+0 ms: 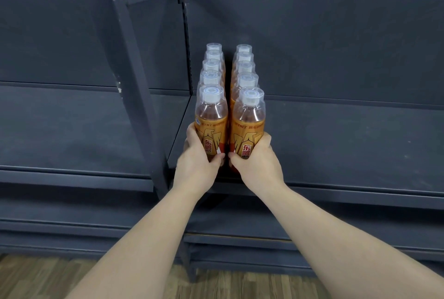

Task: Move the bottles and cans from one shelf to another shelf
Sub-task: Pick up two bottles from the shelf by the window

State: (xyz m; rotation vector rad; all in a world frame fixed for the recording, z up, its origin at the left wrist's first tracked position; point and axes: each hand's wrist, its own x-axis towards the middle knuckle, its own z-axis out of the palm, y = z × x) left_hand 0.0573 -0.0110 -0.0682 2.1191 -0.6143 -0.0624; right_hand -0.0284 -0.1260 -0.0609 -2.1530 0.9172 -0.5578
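Note:
Two rows of several orange drink bottles with clear caps stand on a dark grey shelf (336,145), running from its front edge back to the rear panel. My left hand (198,157) grips the front bottle of the left row (211,116) around its orange label. My right hand (255,157) grips the front bottle of the right row (248,118) the same way. Both front bottles stand upright at the shelf's front left corner. The bottles behind them (245,68) show mostly their caps.
A second grey shelf (72,130) lies to the left, split off by a slanted upright post (134,58). More shelf boards run below (240,238). A wooden floor (36,277) shows at the bottom.

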